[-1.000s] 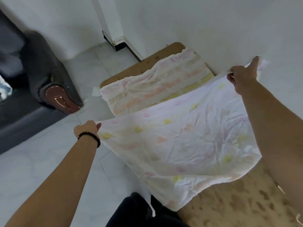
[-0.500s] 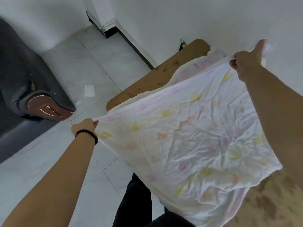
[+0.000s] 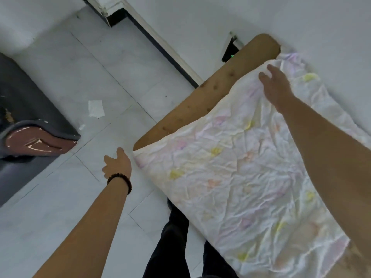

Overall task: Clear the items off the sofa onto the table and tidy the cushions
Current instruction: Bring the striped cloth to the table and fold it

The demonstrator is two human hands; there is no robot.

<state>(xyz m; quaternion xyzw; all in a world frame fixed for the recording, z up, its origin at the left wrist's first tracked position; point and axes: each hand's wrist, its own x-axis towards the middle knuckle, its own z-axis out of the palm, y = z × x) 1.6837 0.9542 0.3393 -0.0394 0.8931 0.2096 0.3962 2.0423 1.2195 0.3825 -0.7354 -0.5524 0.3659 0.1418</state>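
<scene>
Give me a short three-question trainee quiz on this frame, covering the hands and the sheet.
1. True or false: the left hand grips a corner of the sheet.
2. Pick one. The sheet is: A) hanging in the air from both hands; B) spread on the table; C) rolled into a ball.
3. Fill in: the bead bracelet sits on the ___ wrist.

Key: 1 false, the fingers are open beside the corner; 2 B; 3 left.
</scene>
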